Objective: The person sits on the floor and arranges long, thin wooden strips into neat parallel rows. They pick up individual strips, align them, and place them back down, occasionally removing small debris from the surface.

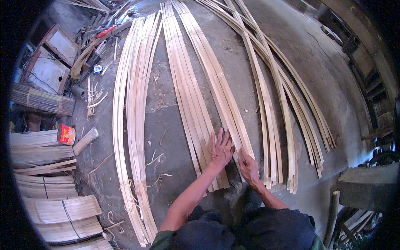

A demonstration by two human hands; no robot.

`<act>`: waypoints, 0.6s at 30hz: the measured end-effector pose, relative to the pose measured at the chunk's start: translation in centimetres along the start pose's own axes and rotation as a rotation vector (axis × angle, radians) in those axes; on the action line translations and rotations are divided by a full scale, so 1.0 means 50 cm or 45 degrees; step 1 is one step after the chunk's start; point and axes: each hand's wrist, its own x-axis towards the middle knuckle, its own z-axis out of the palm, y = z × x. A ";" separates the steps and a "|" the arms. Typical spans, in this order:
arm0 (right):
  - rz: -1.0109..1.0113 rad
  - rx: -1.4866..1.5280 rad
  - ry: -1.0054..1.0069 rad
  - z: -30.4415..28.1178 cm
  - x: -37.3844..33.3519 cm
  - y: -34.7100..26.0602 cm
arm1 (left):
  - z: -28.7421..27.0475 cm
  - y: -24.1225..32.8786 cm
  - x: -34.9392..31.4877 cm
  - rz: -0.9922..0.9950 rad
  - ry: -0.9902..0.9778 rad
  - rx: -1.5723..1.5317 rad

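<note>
Long pale bamboo strips lie lengthwise on the grey floor in front of me. My left hand [222, 149] rests with fingers spread, between a wide row of strips [185, 83] and a narrower row [216, 75] to its right. At the near end of that narrower row, my right hand [248, 166] has its fingers bent and pressed together around a strip end; the fingertips are partly hidden. Left of both rows lies another group of strips [135, 100], with a thin tie near its closer end.
Loose strips [271, 71] cross one another on the right. Tied bundles of slats [62, 210] line the left side, near a red tub [66, 134] and a short wooden cylinder [86, 141]. Thin shavings [154, 160] litter the floor [166, 141]. A grey block [368, 187] stands at the right.
</note>
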 end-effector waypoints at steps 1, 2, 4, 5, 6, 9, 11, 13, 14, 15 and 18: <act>-0.085 0.008 0.052 0.002 0.000 0.013 | -0.005 0.005 0.002 0.015 -0.038 0.015; -0.171 0.014 0.104 0.004 -0.001 0.025 | -0.011 0.006 0.006 0.030 -0.076 0.030; -0.167 0.107 0.112 0.013 -0.001 0.035 | -0.018 -0.005 0.013 0.059 -0.102 0.002; -0.171 0.155 0.114 0.018 0.000 0.033 | -0.018 -0.017 0.017 0.072 -0.090 -0.042; -0.168 0.119 0.118 0.018 -0.004 0.032 | -0.019 -0.026 0.016 0.084 -0.077 -0.086; -0.176 0.016 0.094 0.012 -0.007 0.005 | -0.028 -0.044 0.006 0.041 -0.187 -0.054; -0.185 -0.063 0.029 0.011 -0.012 0.006 | -0.022 -0.057 -0.012 0.057 -0.089 -0.044; -0.199 -0.048 0.037 0.022 -0.008 0.026 | -0.023 -0.059 -0.020 0.046 -0.034 -0.077; -0.204 -0.042 0.041 0.026 -0.009 0.034 | -0.026 -0.053 -0.018 0.027 -0.028 -0.115; -0.183 -0.067 0.033 0.029 -0.012 0.044 | -0.029 -0.048 -0.015 0.007 -0.022 -0.152; -0.160 -0.121 0.026 0.024 -0.015 0.044 | -0.040 -0.020 0.003 -0.210 -0.094 -0.358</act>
